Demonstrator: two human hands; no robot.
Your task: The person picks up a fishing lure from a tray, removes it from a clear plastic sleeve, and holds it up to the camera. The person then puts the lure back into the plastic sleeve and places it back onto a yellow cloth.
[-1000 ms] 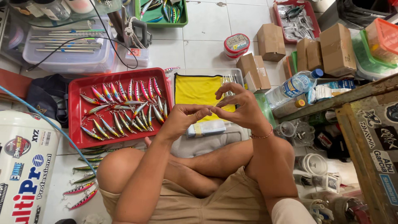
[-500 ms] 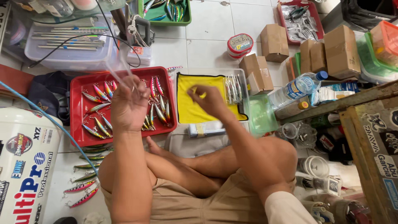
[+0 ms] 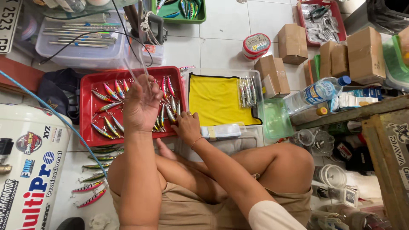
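Note:
I sit cross-legged on a white tiled floor. My left hand (image 3: 140, 104) is raised over the red tray (image 3: 87, 123) and pinches a clear, thin plastic sleeve (image 3: 137, 64) that points up and away. My right hand (image 3: 186, 126) reaches down to the tray's right edge, fingers on the colourful fishing lures (image 3: 167, 108) lying there. Right of the tray a clear bin holds a yellow cloth (image 3: 215, 100) with a few packed lures (image 3: 247, 90) at its right side.
Several cardboard boxes (image 3: 294, 42) stand at the right with a water bottle (image 3: 315, 93) and a small green tub (image 3: 276, 119). A white container (image 3: 30, 170) sits at left; loose lures (image 3: 91, 187) lie on the floor. A clear box (image 3: 81, 42) and green tray (image 3: 179, 10) are beyond.
My right hand has come back from the yellow cloth to the lures at the red tray's right edge. My left hand stays raised with the clear sleeve.

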